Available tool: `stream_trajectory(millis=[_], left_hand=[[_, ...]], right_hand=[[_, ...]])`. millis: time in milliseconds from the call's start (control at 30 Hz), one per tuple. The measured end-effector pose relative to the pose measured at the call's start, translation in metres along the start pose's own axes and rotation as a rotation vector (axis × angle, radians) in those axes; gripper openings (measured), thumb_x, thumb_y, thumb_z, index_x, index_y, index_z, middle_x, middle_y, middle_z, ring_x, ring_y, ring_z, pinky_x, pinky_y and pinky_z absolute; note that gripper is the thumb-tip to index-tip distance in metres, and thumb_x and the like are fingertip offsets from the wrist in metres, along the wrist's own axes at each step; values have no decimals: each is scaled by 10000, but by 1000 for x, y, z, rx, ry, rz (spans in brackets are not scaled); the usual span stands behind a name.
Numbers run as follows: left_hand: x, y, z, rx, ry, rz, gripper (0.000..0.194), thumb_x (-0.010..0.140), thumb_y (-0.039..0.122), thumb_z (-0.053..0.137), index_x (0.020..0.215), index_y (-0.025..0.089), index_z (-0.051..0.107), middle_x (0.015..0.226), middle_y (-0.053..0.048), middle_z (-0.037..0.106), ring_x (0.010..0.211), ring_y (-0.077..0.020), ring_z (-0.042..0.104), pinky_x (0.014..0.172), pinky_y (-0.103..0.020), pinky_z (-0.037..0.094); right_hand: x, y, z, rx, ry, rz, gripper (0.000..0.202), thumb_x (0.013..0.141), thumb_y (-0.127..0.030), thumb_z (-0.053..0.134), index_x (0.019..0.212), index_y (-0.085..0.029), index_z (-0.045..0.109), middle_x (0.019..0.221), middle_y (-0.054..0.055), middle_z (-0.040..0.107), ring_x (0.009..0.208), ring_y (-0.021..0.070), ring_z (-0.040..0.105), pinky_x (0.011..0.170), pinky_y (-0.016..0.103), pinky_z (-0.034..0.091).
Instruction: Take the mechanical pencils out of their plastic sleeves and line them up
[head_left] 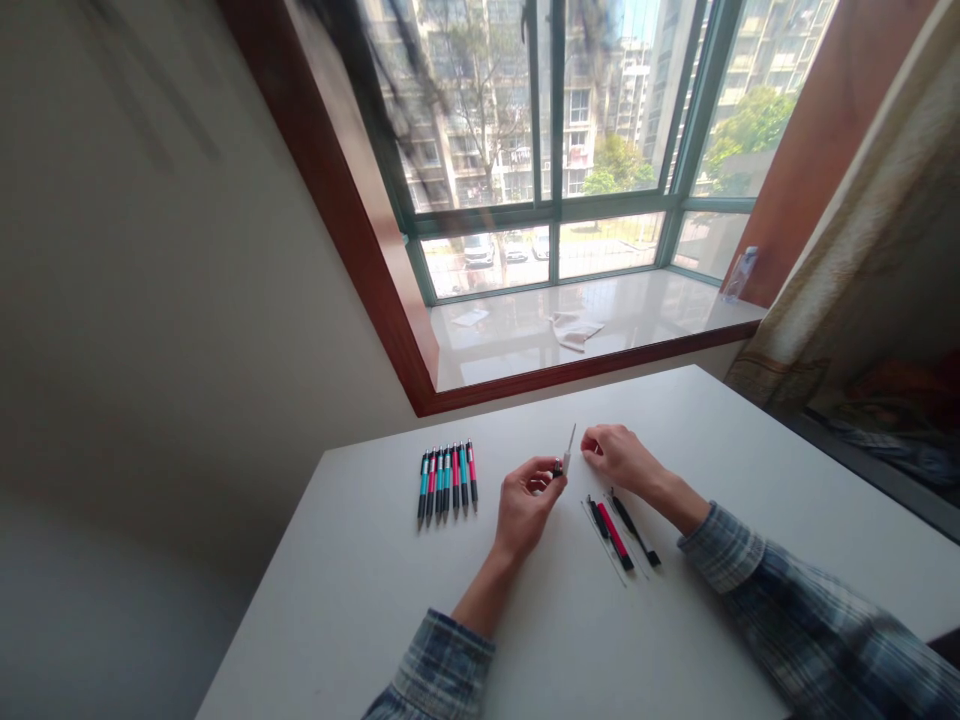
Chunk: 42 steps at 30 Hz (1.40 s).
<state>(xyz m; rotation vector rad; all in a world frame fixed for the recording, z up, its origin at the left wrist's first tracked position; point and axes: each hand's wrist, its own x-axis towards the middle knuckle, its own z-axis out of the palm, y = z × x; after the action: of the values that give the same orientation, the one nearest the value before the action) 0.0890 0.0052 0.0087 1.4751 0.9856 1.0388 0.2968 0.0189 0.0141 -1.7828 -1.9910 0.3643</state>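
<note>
Between the thumb and fingers of my left hand (529,500) is a small pen part (567,462), pale with a thin rod pointing up and a dark piece at its lower end. Just to the right, my right hand (619,458) rests low over the table with its fingers curled together; whatever they may hold is hidden. Nearer me, below the right hand, lie loose pen pieces: a red barrel (615,535), a black piece (634,528) and thin refills (609,555). Left of my left hand, several teal, red and black click pens (448,484) lie side by side in a row.
The white table (375,610) meets the wall below a window sill (510,350) framed in red-brown wood. On the sill are a crumpled wrapper (576,330), a paper (471,318) and a clear bottle (740,275). A curtain (832,260) hangs at the right.
</note>
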Motion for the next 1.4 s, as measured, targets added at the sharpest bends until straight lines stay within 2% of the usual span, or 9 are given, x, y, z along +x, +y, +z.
stream_trajectory(millis=[233,367,567,700,800,933,1033,1200,1400], left_hand=[[1,-3,-2,-15,1,0,265,780,336,774,960,142,764,814,-61,729,708,-165,636,684,-273,515],[1,-3,-3,-17,-8,-10,272,786,343,771,970,143,762,791,-57,724,697,-163,635,670,-267,510],[0,3,0,3,2,-24,269,781,338,770,961,140,761,769,-52,719,676,-158,634,651,-259,498],[-1,3,1,13,-13,-22,273,782,343,766,969,144,764,760,-48,719,674,-161,633,643,-257,492],[-1,-1,-1,14,-30,-13,270,789,343,761,971,144,769,751,-44,718,658,-152,619,642,-253,482],[-2,-7,-4,19,-63,-17,275,786,329,760,985,139,778,728,-40,708,644,-144,602,636,-247,465],[-2,-10,-5,35,-53,-21,263,778,307,759,977,137,784,681,-24,675,617,-134,571,607,-237,438],[-2,-11,-5,49,-59,-14,251,778,304,749,965,141,789,688,-25,669,614,-133,558,601,-239,433],[-1,-11,-5,54,-55,-16,269,767,323,758,967,147,794,683,-25,666,608,-134,554,596,-240,433]], right_hand=[[2,16,-18,1,22,36,159,915,-254,612,891,-202,760,871,52,777,795,194,691,727,270,462],[2,19,-20,-20,-9,74,147,870,-318,680,873,-209,778,850,59,778,785,216,693,697,285,465],[-1,12,-9,0,-52,30,145,843,-183,635,838,-201,779,849,65,780,770,206,701,704,276,477],[-3,9,-12,17,-45,9,152,857,-204,616,801,-199,757,820,63,771,734,205,689,686,292,486],[-1,8,-19,199,25,-25,142,880,-290,630,857,-210,746,840,43,767,763,201,690,721,307,520],[4,6,-27,699,158,-47,246,841,-429,719,906,-193,734,888,63,762,795,208,689,731,334,562],[4,0,-31,947,209,-40,308,793,-462,785,904,-182,725,932,80,756,831,210,684,732,335,572],[1,-6,-32,1120,263,-50,283,762,-405,843,920,-207,717,912,53,752,852,195,690,782,327,567],[0,-4,-31,1172,236,-46,380,726,-386,878,1019,-221,701,935,58,766,912,222,719,835,359,568]])
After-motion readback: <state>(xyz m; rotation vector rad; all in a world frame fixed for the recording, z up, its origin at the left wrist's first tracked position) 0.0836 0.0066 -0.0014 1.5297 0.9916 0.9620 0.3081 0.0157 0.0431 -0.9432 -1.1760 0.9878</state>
